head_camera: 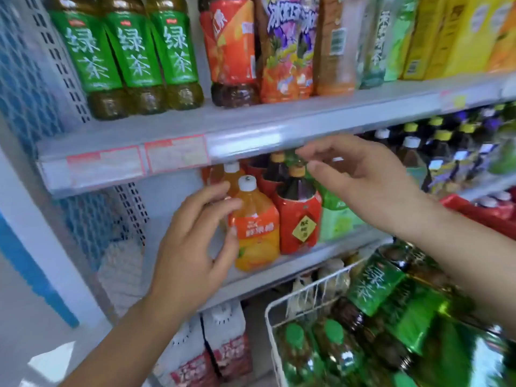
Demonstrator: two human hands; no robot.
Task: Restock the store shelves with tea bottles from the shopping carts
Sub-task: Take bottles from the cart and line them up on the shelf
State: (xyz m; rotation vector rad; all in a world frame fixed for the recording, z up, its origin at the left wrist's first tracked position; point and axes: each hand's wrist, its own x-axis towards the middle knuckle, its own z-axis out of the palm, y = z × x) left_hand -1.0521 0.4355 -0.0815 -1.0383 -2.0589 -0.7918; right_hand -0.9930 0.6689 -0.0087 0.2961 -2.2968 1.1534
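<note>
**Step in hand (judged):** seating a green-labelled tea bottle (336,219) in the front row of the middle shelf (307,263).

**Position:** The bottle stands upright at 3 o'clock of the red-labelled bottle (298,219), close against it. Its green cap sits just under the upper shelf rail (251,141).

**Right hand (368,180):** The grip is half open and holds nothing. The fingers are nearly straight, with thumb and forefinger tips at the cap. Blur prevents confirming contact.

**Left hand (192,241):** The grip curls on the left flank of the orange bottle (258,233), at 9 o'clock of the red-labelled bottle. The thumb lies on the label and the fingers at the shoulder.

**Procedure:**
1. The left hand braces the orange bottle so the row cannot shift.
2. The right hand nudges the green-labelled bottle by its cap toward 12 o'clock until the base sits fully on the shelf, label outward.
3. Lifting is avoided, because clearance under the rail looks slight.
4. Sideways force is avoided, because the close-packed neighbours would likely tip.

**Remaining stock:** green tea bottles (374,283) lie in the wire cart (307,291) at 4 o'clock of the view.
</note>
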